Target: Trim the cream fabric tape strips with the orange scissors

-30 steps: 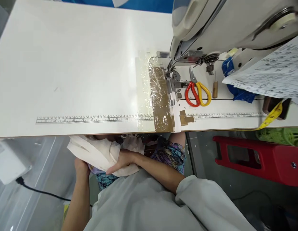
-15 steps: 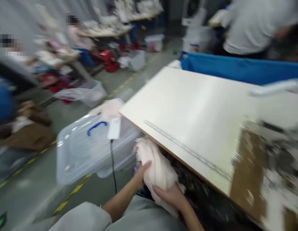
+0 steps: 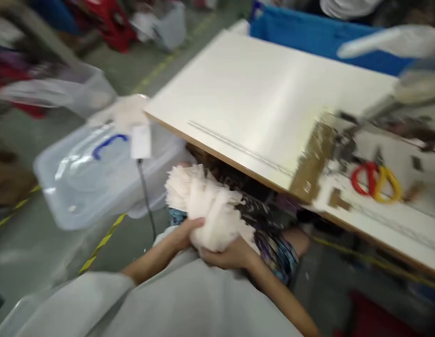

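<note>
A bunched stack of thin, pale cream cloth pieces point(image 3: 212, 206) lies over my lap, its ragged edges fanned out. My left hand point(image 3: 185, 231) grips its near left side, thumb on top. From the right, my right hand point(image 3: 229, 252) wraps round the lower part, and its fingertips are partly hidden by the cloth. The bundle is in front of the white table's edge point(image 3: 238, 93), lower than the tabletop and apart from it.
Left of the table stands a lidded clear plastic box point(image 3: 84, 187) with a blue handle; a white power adapter point(image 3: 141, 142) and cable are beside it. Red-and-yellow scissors point(image 3: 375, 181) lie on the right of the table. Behind is a blue bin point(image 3: 319, 35).
The view has tilted down and to the right. Both hands have drawn the bundle closer to my body, and its layers now spread more widely. The scissors have become clear.
</note>
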### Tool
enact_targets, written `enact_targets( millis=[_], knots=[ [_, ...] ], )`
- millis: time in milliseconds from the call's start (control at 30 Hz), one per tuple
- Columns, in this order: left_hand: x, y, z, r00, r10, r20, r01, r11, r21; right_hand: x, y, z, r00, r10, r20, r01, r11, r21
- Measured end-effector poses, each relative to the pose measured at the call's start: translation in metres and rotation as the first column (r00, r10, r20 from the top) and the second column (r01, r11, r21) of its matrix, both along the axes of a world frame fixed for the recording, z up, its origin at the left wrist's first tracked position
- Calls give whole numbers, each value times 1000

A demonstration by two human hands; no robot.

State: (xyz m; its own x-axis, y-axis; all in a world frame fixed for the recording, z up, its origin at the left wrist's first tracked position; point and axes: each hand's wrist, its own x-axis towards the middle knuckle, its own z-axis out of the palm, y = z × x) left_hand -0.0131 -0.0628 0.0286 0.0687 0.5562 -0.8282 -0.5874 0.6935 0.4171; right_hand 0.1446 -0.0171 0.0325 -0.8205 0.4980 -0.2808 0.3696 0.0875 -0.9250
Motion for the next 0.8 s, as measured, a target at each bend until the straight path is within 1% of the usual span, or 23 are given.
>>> enact_targets(
  millis=[67,100,133,167,233,300,367,433,500,567,667,800],
  knots=[
    [-19,-22,2,996,35,-84,-37,999,-28,-14,1,0,991,121,-60,-121,993,15],
    [-25,-29,5,990,55,-127,-62,997,-52,-20,2,-2,984,167,-66,-166,986,19],
    [-29,-33,10,978,82,-192,-99,992,-82,-26,3,-5,977,198,-73,-197,980,27],
    [-28,-34,17,951,126,-283,-160,982,-102,-31,5,-7,968,239,-80,-237,971,30],
    [-17,-29,31,859,230,-458,-297,952,-79,-38,8,-10,943,320,-88,-318,947,33],
    [-1,-18,41,748,318,-583,-390,921,2,-40,13,-13,919,385,-87,-385,923,12],
    [12,-6,44,671,368,-644,-411,907,90,-39,19,-17,917,392,-71,-396,916,-56],
    [16,3,43,634,392,-667,-397,905,155,-36,25,-23,934,351,-68,-357,923,-144],
    [13,9,40,625,407,-667,-375,905,201,-33,28,-31,950,302,-75,-311,933,-180],
    [10,15,37,630,408,-661,-358,908,218,-31,28,-38,959,272,-86,-281,951,-128],
    [7,25,32,656,387,-648,-344,917,200,-28,25,-43,955,287,-70,-291,955,-52],
    [9,29,21,689,330,-645,-317,938,141,-21,24,-42,961,275,-7,-274,957,-98]
  ],
)
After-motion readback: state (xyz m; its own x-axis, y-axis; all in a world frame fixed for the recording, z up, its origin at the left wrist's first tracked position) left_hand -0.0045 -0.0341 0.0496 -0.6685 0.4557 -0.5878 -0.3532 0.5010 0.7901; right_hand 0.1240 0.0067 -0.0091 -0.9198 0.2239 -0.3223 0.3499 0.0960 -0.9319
